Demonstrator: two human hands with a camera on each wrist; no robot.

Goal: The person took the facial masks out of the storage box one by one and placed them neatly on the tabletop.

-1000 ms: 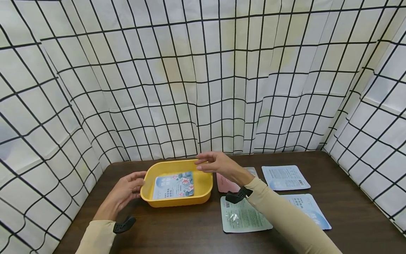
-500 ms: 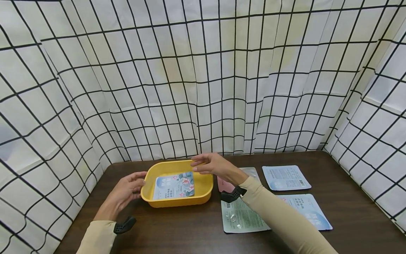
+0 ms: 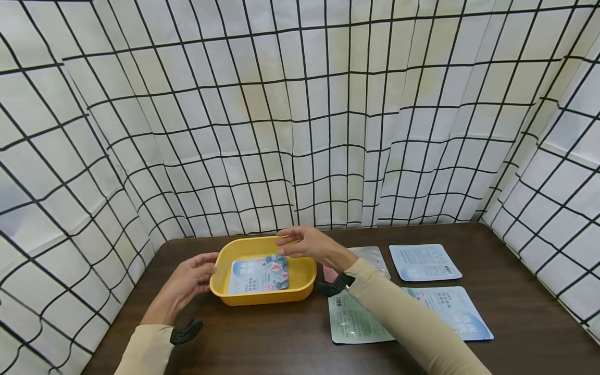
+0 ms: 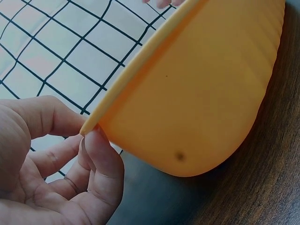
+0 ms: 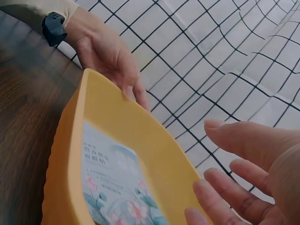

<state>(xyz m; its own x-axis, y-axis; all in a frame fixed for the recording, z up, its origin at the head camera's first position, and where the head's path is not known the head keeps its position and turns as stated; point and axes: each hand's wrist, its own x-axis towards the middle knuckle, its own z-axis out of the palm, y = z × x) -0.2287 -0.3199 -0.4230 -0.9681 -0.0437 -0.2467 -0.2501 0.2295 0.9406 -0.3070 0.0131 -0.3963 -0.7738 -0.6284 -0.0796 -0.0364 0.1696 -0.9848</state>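
Note:
A yellow plastic tray (image 3: 267,298) sits at the back of the table. Inside it a light blue face mask packet (image 3: 253,275) with pink flowers lies flat. My left hand (image 3: 187,281) pinches the tray's left rim between thumb and fingers, plain in the left wrist view beside the tray wall (image 4: 187,93). Over the tray's right end hovers my right hand (image 3: 311,247), its fingers spread and loosely bent. Nothing is in that hand; in the right wrist view its fingers (image 5: 218,187) overlap the near rim, and contact cannot be told.
Right of the tray lie a green packet (image 3: 356,320), a pink packet (image 3: 329,273) partly under the right arm, and a silvery one (image 3: 372,257). Two light blue packets, one behind (image 3: 424,262) and one in front (image 3: 461,312), lie farther right. Grid-patterned white curtains (image 3: 300,130) enclose the table.
My right hand has drifted slightly left over the tray, its forearm covering less of the right-hand packets. The left hand keeps its hold on the rim.

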